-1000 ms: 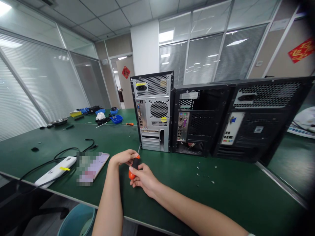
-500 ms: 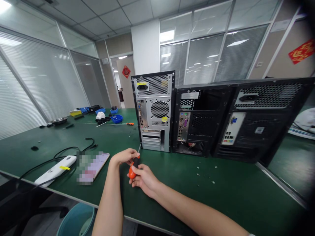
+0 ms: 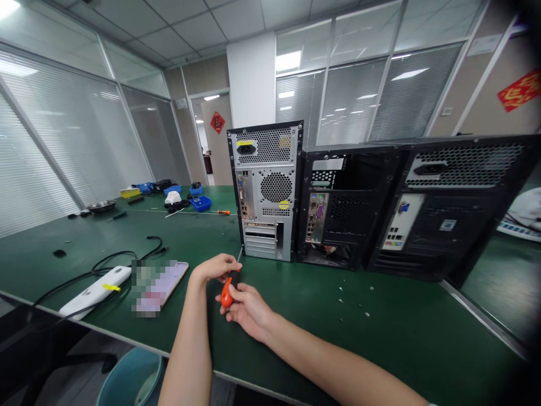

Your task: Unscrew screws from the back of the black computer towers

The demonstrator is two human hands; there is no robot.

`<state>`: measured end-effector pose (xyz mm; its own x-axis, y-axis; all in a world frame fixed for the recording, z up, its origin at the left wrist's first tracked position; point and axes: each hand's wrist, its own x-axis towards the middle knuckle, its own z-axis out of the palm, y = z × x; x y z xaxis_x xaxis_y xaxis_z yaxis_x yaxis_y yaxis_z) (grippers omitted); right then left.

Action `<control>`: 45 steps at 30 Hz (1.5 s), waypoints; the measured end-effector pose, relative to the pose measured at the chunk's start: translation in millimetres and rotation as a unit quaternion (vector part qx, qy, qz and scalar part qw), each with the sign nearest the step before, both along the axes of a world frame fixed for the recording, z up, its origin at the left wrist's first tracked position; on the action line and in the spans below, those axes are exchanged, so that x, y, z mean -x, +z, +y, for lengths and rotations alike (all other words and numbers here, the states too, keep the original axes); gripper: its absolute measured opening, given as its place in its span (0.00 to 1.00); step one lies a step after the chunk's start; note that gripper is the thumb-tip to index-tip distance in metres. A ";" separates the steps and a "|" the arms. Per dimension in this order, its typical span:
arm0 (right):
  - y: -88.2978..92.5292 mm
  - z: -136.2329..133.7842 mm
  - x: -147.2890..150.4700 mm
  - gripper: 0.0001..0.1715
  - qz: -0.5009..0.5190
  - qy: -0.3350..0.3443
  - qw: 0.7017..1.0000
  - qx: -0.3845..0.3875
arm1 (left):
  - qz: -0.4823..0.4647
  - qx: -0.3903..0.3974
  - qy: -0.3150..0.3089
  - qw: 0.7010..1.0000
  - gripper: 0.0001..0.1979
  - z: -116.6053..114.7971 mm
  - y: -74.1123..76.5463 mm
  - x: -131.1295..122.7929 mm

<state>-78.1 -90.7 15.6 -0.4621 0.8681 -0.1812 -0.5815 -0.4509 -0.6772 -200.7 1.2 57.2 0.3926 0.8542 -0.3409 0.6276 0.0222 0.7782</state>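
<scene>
An orange and black screwdriver (image 3: 227, 293) slants up from my hands toward the lower left corner of a silver-backed computer case (image 3: 266, 192). Its thin shaft reaches that corner; the tip is too small to make out. My right hand (image 3: 249, 307) is closed around the orange handle end. Higher up, my left hand (image 3: 217, 267) pinches the screwdriver near where handle meets shaft. The case stands upright, its rear panel with ports, fan grille and slot covers facing me.
Two black computer cases (image 3: 350, 225) (image 3: 443, 225) stand to the right. Small loose bits (image 3: 367, 314) lie before them. At left are a phone (image 3: 169, 287), a white power strip (image 3: 99, 290) and black cables (image 3: 105, 259). Farther back sit blue trays (image 3: 200, 204) and another screwdriver (image 3: 224, 212).
The screwdriver handle has turned slightly in my right hand, showing more orange. Both hands stay in nearly the same place, and the view has shifted slightly.
</scene>
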 end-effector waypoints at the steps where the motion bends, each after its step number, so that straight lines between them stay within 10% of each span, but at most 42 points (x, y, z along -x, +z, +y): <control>1: 0.2 -0.1 0.0 0.14 0.002 0.001 1.000 0.002 | -0.001 -0.002 0.001 1.000 0.29 -0.2 0.5 -0.3; 45: -6.9 -5.1 6.9 0.03 0.071 -0.056 0.993 0.076 | 0.098 -0.105 0.034 0.989 0.19 0.1 -2.0 -10.9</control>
<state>-85.1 -95.7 8.7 -0.3953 0.8830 -0.2530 -0.7184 -0.4688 -0.5139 -189.8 1.4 55.2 0.2762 0.9364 -0.2167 0.7701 -0.0807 0.6328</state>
